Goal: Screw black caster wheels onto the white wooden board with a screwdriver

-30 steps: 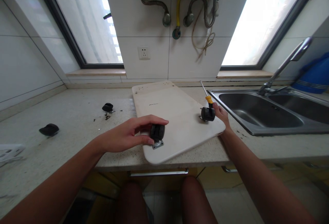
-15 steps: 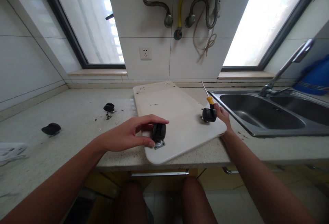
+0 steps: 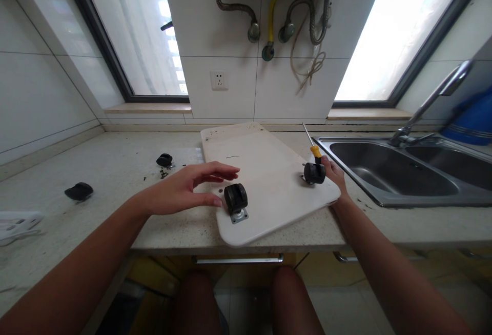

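Observation:
A white board point(image 3: 265, 171) lies at an angle on the counter. On its near left corner stands a black caster wheel point(image 3: 236, 198) with its metal plate against the board. My left hand point(image 3: 184, 186) is just left of this caster, thumb and fingers apart, holding nothing. At the board's right corner is a second caster wheel point(image 3: 314, 173). Behind it my right hand point(image 3: 333, 170) is closed round a screwdriver point(image 3: 315, 151) with a yellow and black handle, its shaft pointing up and away. The caster partly hides those fingers.
Two more black casters, one point(image 3: 164, 160) beside scattered small dark screws point(image 3: 164, 173) and another point(image 3: 79, 191) farther left, lie on the counter. A white power strip point(image 3: 19, 222) is at the left edge. The steel sink point(image 3: 378, 199) adjoins the board's right side.
My left hand has let go of the near caster and drawn back to the left, its fingers opening. The caster stays on the board, slightly turned. My right hand keeps the screwdriver.

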`<move>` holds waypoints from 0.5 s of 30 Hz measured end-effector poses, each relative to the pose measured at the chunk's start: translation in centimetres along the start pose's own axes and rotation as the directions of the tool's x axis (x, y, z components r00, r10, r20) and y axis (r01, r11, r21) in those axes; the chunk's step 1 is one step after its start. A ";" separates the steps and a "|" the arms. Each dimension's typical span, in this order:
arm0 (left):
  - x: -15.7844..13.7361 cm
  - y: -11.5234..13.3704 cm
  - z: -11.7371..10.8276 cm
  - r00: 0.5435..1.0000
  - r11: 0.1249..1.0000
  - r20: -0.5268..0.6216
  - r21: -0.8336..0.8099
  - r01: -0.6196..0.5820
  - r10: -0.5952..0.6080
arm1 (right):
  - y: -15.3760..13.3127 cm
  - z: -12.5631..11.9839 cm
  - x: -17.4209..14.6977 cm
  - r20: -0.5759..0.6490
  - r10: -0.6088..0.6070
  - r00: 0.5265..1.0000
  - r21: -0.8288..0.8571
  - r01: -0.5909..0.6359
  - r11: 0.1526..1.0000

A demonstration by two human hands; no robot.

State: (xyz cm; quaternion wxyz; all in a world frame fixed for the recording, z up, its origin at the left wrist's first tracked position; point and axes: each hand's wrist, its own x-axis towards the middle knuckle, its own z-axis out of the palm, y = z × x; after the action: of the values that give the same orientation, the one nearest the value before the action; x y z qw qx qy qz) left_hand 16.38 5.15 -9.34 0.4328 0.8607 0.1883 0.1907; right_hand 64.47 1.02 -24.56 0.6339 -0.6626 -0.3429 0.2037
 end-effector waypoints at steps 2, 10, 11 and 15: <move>-0.6 -0.4 -1.9 0.990 0.986 -0.113 0.137 0.095 -0.080 | 0.0 0.0 0.0 -0.005 0.010 1.000 -0.004 -0.010 1.000; -4.0 -6.7 -9.7 0.625 0.467 -0.692 0.445 0.764 -0.363 | 0.5 -0.1 0.5 -0.034 -0.005 0.999 -0.024 0.004 1.000; -4.4 -7.6 -9.9 0.596 0.414 -0.698 0.444 0.795 -0.397 | 0.6 -0.1 0.6 -0.034 -0.012 0.999 -0.026 0.011 1.000; -5.2 -10.5 -9.1 0.516 0.277 -0.671 0.438 0.856 -0.532 | 1.1 -0.3 0.8 -0.018 -0.058 0.998 -0.040 0.057 0.998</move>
State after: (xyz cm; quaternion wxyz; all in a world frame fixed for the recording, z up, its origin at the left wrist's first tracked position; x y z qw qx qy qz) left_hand 5.72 14.55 -13.73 0.0378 0.7156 0.6955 0.0515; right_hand 65.40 1.41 -25.46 0.6296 -0.6667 -0.3598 0.1723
